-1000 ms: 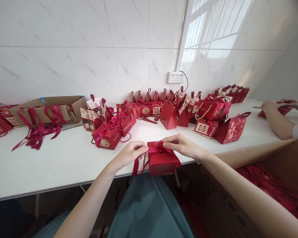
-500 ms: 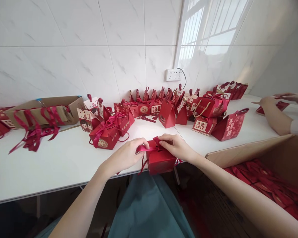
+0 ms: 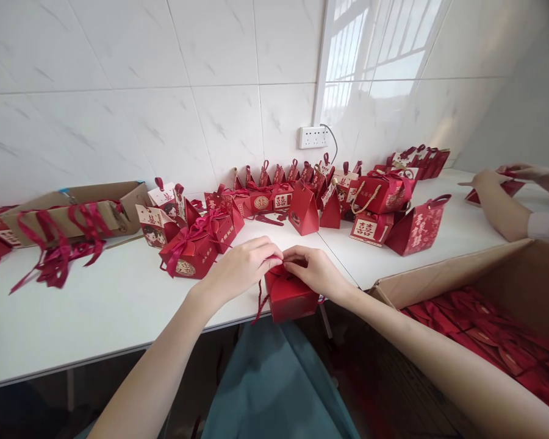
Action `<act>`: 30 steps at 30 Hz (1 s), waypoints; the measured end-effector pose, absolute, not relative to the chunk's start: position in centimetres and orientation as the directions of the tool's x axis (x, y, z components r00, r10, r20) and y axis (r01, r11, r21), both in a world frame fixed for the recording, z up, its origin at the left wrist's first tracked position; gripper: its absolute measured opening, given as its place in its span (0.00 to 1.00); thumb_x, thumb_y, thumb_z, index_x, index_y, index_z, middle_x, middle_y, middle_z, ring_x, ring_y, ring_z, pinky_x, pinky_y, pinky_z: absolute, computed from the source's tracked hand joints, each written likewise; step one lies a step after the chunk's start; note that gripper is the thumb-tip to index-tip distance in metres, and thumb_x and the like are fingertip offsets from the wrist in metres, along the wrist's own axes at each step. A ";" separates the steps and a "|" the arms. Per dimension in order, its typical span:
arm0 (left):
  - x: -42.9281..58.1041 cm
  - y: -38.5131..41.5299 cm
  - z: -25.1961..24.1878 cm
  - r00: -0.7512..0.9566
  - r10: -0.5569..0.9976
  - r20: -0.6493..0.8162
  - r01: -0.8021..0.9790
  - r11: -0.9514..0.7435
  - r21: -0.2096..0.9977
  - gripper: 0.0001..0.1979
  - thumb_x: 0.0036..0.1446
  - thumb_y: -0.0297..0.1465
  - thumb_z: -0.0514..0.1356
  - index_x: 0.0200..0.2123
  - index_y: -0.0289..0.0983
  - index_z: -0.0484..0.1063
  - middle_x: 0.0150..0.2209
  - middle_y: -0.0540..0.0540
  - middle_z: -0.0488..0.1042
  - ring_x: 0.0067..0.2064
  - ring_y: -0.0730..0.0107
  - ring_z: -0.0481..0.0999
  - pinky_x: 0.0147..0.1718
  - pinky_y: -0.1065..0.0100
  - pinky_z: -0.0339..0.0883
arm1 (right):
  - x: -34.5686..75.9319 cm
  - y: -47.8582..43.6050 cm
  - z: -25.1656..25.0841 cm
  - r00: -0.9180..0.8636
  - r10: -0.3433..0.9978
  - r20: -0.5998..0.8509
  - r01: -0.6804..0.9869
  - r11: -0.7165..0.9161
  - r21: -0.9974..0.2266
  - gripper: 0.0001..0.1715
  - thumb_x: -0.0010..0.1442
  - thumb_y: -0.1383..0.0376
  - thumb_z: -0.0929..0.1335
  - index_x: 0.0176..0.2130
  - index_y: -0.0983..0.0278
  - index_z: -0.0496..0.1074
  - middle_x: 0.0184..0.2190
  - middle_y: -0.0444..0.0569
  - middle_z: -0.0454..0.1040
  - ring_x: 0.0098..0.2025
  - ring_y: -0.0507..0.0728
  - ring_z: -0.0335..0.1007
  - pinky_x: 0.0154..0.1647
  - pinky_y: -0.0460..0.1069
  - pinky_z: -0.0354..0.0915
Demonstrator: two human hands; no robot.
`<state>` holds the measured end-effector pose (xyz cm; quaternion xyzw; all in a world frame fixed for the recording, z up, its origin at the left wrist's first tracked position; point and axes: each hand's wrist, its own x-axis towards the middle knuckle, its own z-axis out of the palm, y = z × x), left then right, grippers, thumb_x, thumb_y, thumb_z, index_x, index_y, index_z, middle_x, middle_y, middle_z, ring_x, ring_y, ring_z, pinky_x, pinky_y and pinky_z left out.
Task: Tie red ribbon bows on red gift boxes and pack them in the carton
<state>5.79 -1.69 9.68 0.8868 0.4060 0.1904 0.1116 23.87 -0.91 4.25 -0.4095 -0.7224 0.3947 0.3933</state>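
A red gift box sits at the table's front edge, with a twisted red cord handle hanging at its left side. Above its top, my left hand and my right hand meet, fingertips nearly touching. Both pinch the red ribbon, which is mostly covered by my fingers. To the left stands another red box with a tied ribbon bow, next to several boxes printed with cartoon figures.
A cardboard box with ribbons draped over its side lies left. Finished-looking red boxes line the back by a wall socket. On the right, a large carton holds flat red pieces; beyond it, another person's hands handle a red box.
My left hand has moved right and up, bringing the ribbon end to my right fingers over the box top. The view has shifted slightly.
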 end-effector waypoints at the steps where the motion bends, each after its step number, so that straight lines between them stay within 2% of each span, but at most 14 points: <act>1: 5.9 -1.4 9.6 0.601 0.754 0.264 0.674 -0.656 0.339 0.12 0.62 0.33 0.49 0.35 0.39 0.72 0.37 0.47 0.71 0.38 0.65 0.70 0.36 0.68 0.60 | 23.9 -0.9 4.3 -0.367 0.894 0.258 0.294 0.375 -0.879 0.07 0.55 0.68 0.63 0.33 0.62 0.71 0.32 0.46 0.77 0.35 0.55 0.73 0.41 0.49 0.65; 3: 6.1 -0.9 9.4 0.600 0.741 0.301 0.652 -0.671 0.352 0.12 0.62 0.34 0.50 0.35 0.39 0.72 0.38 0.46 0.70 0.39 0.65 0.70 0.38 0.68 0.61 | 24.1 -0.9 4.4 -0.373 0.883 0.285 0.321 0.411 -0.853 0.07 0.55 0.68 0.63 0.30 0.62 0.71 0.30 0.44 0.76 0.33 0.54 0.71 0.38 0.48 0.64; 7: 6.3 0.0 8.9 0.583 0.744 0.327 0.566 -0.660 0.493 0.11 0.61 0.34 0.51 0.35 0.39 0.73 0.38 0.47 0.71 0.39 0.67 0.71 0.40 0.69 0.63 | 24.3 -0.9 4.6 -0.389 0.873 0.295 0.310 0.425 -0.850 0.07 0.55 0.67 0.63 0.28 0.63 0.69 0.28 0.43 0.74 0.31 0.53 0.69 0.36 0.47 0.63; 11: 6.6 1.0 8.1 0.494 0.804 0.332 0.518 -0.578 0.631 0.08 0.59 0.35 0.55 0.37 0.39 0.71 0.38 0.48 0.74 0.42 0.66 0.72 0.43 0.69 0.63 | 24.3 -0.9 4.9 -0.420 0.869 0.261 0.315 0.409 -0.857 0.07 0.54 0.69 0.64 0.28 0.63 0.71 0.28 0.44 0.75 0.31 0.53 0.69 0.37 0.47 0.63; 15: 6.6 1.7 6.5 0.411 0.866 0.286 0.522 -0.480 0.705 0.07 0.58 0.35 0.56 0.32 0.37 0.68 0.33 0.49 0.73 0.37 0.68 0.72 0.39 0.69 0.63 | 24.3 -0.8 4.8 -0.399 0.889 0.225 0.260 0.345 -0.902 0.07 0.53 0.69 0.64 0.29 0.64 0.73 0.28 0.44 0.75 0.32 0.53 0.70 0.37 0.48 0.64; 18: 6.3 1.7 5.2 0.412 0.862 0.296 0.520 -0.489 0.701 0.08 0.57 0.34 0.55 0.29 0.37 0.68 0.32 0.49 0.72 0.36 0.69 0.70 0.38 0.69 0.63 | 24.3 -0.7 4.6 -0.336 0.923 0.187 0.191 0.261 -0.946 0.04 0.52 0.66 0.67 0.29 0.64 0.72 0.28 0.46 0.76 0.33 0.53 0.71 0.37 0.48 0.65; 23: 5.7 0.7 4.3 0.430 0.837 0.339 0.515 -0.536 0.669 0.04 0.55 0.31 0.57 0.29 0.38 0.69 0.34 0.47 0.72 0.40 0.65 0.70 0.40 0.67 0.64 | 24.3 -0.4 4.2 -0.279 0.941 0.193 0.139 0.239 -0.961 0.07 0.49 0.63 0.70 0.29 0.64 0.69 0.26 0.44 0.74 0.29 0.52 0.71 0.34 0.48 0.65; 30: 6.3 -0.6 4.4 0.443 0.812 0.379 0.537 -0.580 0.613 0.06 0.55 0.29 0.56 0.27 0.37 0.69 0.35 0.46 0.72 0.43 0.63 0.69 0.44 0.64 0.63 | 24.3 -0.7 4.6 -0.248 0.942 0.224 0.221 0.281 -0.934 0.03 0.49 0.66 0.68 0.27 0.64 0.69 0.25 0.43 0.72 0.28 0.51 0.69 0.31 0.46 0.64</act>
